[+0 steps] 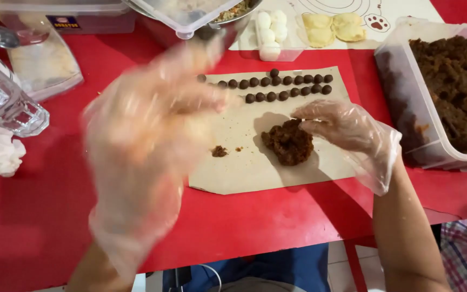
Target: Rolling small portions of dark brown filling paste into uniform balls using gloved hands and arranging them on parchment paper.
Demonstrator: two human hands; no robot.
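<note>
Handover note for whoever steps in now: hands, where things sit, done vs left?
Left hand: gloved, raised over the table, motion-blurred; cannot tell if it holds anything.
Right hand: gloved, fingers pinching at the brown filling lump on the paper sheet.
Done: two rows of small dark balls lined up at the far edge of the sheet.
Left: the lump, two crumbs beside it, and a plastic tub of the same brown filling on the right.
Far side: white dough balls and flat yellow dough pieces.
</note>
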